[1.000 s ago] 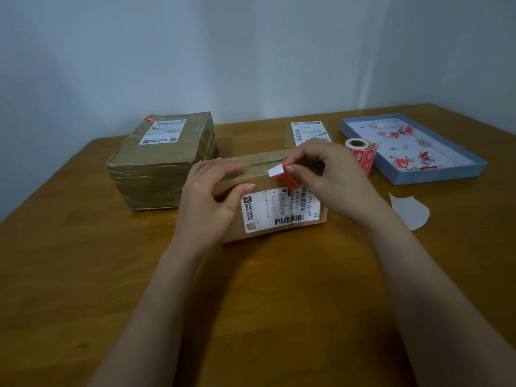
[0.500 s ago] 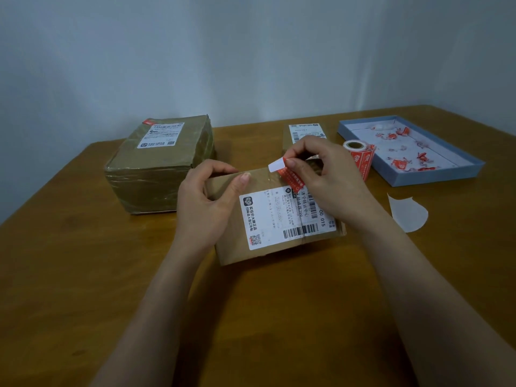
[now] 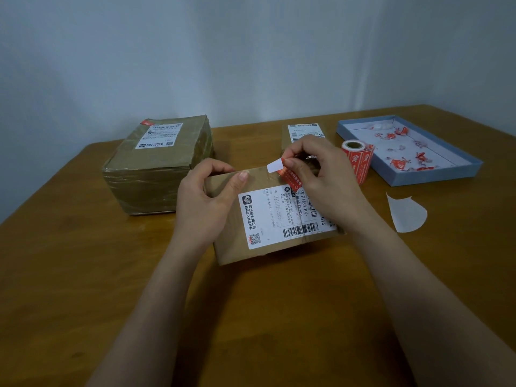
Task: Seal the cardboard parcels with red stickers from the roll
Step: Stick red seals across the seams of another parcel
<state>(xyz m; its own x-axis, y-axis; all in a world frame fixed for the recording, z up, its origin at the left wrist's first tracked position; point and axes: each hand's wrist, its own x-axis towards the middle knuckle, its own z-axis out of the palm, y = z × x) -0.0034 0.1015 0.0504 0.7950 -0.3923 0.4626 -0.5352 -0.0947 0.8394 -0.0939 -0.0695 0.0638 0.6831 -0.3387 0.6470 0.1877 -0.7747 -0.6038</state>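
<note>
Near parcel (image 3: 275, 216) sits at table centre, white shipping label (image 3: 282, 216) facing up, front edge tipped toward the person. Left hand (image 3: 208, 203) grips its left end: thumb hooked over the top edge, fingers curled round the far side. Right hand (image 3: 321, 174) works at the parcel's far edge, about 12 o'clock on the box. Thumb and forefinger pinch a red sticker (image 3: 289, 178); its white tab end (image 3: 275, 166) sticks up toward 10 o'clock, free of the cardboard. The sticker's lower end lies on or just at the top corner of the label; whether it is pressed down there cannot be told.

Sticker roll (image 3: 357, 159) stands on end at 2 o'clock from the parcel, just beside the right hand's knuckles, red printed strip hanging down its side. Second small parcel (image 3: 303, 134) behind the hand, at 12 o'clock, mostly hidden. Large taped parcel (image 3: 159, 166) at 10 o'clock, a red sticker on its far top corner.

Blue tray (image 3: 435, 178) at 2 o'clock, far right, holding crumpled red-and-white scraps. Loose white backing piece (image 3: 406, 213) at 3 o'clock on the wooden table (image 3: 83, 275).
</note>
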